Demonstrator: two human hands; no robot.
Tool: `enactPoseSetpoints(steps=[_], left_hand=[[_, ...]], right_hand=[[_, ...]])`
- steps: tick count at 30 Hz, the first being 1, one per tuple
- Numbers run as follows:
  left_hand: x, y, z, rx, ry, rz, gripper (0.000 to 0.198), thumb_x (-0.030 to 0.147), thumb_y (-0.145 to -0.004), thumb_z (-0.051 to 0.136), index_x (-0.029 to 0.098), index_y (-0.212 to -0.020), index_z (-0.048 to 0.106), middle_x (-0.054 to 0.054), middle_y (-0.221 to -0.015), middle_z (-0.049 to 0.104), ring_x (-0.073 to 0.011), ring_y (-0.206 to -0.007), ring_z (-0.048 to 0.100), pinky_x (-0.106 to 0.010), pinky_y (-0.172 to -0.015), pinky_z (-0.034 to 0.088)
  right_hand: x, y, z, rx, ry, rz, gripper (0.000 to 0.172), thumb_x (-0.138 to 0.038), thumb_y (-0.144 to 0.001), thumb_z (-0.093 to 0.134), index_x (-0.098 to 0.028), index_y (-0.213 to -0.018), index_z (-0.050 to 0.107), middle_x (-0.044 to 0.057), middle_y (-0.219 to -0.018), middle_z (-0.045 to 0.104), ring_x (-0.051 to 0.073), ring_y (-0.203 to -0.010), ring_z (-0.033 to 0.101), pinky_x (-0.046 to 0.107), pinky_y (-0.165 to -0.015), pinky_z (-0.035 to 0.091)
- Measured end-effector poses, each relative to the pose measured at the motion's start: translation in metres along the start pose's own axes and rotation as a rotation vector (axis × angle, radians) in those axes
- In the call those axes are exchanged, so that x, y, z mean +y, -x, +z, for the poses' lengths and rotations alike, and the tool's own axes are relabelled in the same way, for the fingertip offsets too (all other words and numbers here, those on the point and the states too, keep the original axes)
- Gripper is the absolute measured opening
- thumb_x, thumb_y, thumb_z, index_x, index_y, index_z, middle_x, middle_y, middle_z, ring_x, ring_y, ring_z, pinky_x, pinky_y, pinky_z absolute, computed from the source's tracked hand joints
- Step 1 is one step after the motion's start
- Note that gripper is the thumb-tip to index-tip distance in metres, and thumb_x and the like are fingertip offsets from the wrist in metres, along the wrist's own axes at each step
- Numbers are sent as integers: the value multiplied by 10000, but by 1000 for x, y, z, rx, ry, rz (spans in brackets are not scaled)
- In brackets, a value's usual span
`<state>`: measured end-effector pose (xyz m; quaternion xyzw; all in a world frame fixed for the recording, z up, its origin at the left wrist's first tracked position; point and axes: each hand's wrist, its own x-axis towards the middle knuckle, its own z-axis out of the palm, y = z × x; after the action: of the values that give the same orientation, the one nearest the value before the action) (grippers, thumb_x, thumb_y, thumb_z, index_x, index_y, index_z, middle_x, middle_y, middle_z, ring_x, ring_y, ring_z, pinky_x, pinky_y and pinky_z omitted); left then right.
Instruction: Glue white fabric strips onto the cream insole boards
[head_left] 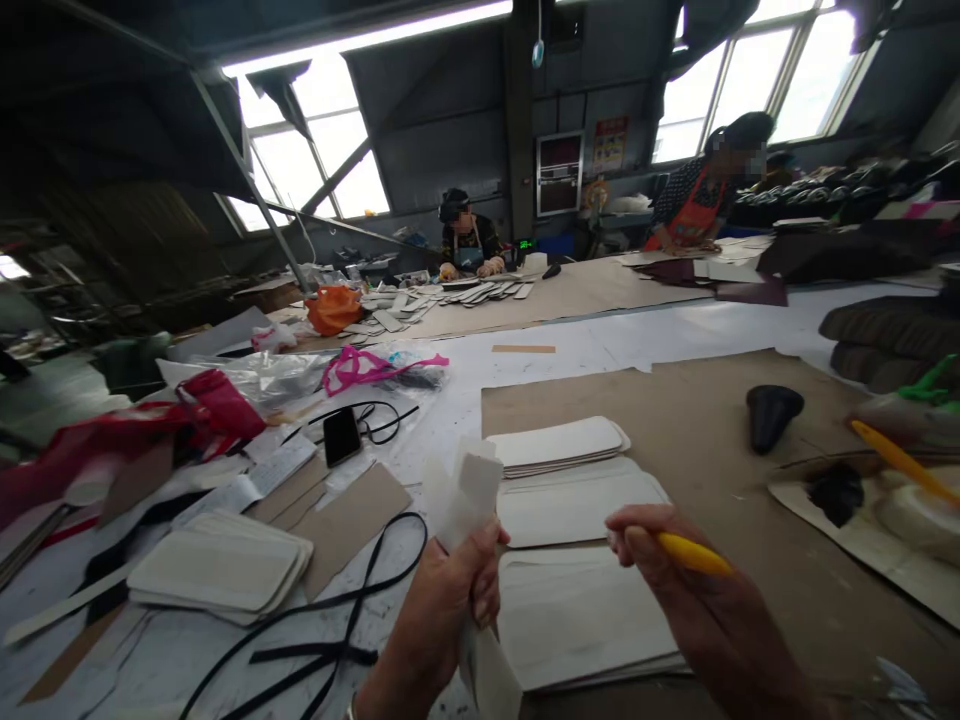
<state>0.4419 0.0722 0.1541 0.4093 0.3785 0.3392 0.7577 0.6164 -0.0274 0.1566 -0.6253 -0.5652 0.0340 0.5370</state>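
"How did I grip?"

"My left hand (pixel 456 588) pinched whitish, flat, paper-like pieces (pixel 480 485) beside stacked off-white, round-cornered panels (pixel 585 612); my right hand (pixel 679 590) pinched a smooth yellow handle (pixel 697 556). Steady pieces and a light touch (my judgement, from afar) suited best."

"What hid?"

"My right hand covered the handle's front end; blur masked the pieces' edges."

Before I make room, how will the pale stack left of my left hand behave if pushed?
The pale stack may slide apart, as its layers sit unevenly. They seem stiff, showing little curl. Tipping seems unlikely: it is low and broad.
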Motion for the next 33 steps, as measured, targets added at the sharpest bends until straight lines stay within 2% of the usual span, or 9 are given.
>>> enactPoseSetpoints(steps=[5,9,11,13,18,20,22,28,33], left_hand=[[-17,18,13,-18,-71,-2,405,513,-610,701,148,-693,547,114,-361,293,-24,-315,237,-163,-341,199],[-30,26,23,28,-337,99,444,594,-600,638,166,-599,520,71,-369,342,-68,-352,316,-195,-361,252],[-31,30,29,6,-460,223,346,516,-683,582,174,-635,558,6,-492,508,-130,-512,490,-231,-516,402],[-32,32,34,17,-577,301,244,405,-753,503,189,-670,579,-38,-653,615,-184,-707,572,-276,-703,435],[-38,30,38,186,-854,293,103,250,-720,466,187,-659,521,-63,-648,620,-214,-648,568,-317,-633,412],[-42,28,37,175,-806,341,92,245,-704,466,186,-652,513,-62,-641,620,-214,-643,566,-306,-600,410],[-45,26,37,160,-632,345,111,270,-696,481,177,-659,531,-66,-657,632,-216,-663,576,-293,-584,419],[-57,8,39,73,-108,150,328,283,-606,625,119,-888,588,-55,-663,672,-207,-643,601,-276,-566,458],[-77,-12,31,184,-101,172,446,358,-527,731,103,-868,596,-98,-685,691,-260,-697,641,-306,-613,487]], right_hand=[[-25,-2,14,-96,-30,-65,190,-289,-892,417,-194,-796,552,3,-675,587,119,-612,553,207,-585,432],[-47,2,22,-223,68,45,219,-392,-763,612,-187,-813,550,-26,-610,537,126,-549,503,229,-547,404],[-55,7,27,-253,150,111,355,-415,-649,717,-185,-848,533,-23,-638,548,147,-583,520,243,-562,410],[-58,13,33,-236,203,152,441,-406,-611,741,-182,-911,508,-1,-696,578,177,-644,549,263,-596,424],[-51,26,46,-132,319,93,95,-274,-779,528,-193,-782,479,18,-651,556,195,-642,554,279,-595,409],[-46,29,49,-100,322,71,36,-213,-783,465,-192,-764,488,31,-662,563,197,-650,557,277,-592,408],[-43,30,50,-113,259,60,106,-166,-773,422,-186,-817,517,45,-718,592,194,-694,573,274,-624,425],[-30,25,55,-28,102,104,186,-205,-771,364,-198,-821,543,35,-717,603,183,-674,576,266,-633,442],[-22,17,54,-4,-34,185,280,-407,-804,377,-209,-719,556,21,-631,605,180,-589,576,264,-589,445]])
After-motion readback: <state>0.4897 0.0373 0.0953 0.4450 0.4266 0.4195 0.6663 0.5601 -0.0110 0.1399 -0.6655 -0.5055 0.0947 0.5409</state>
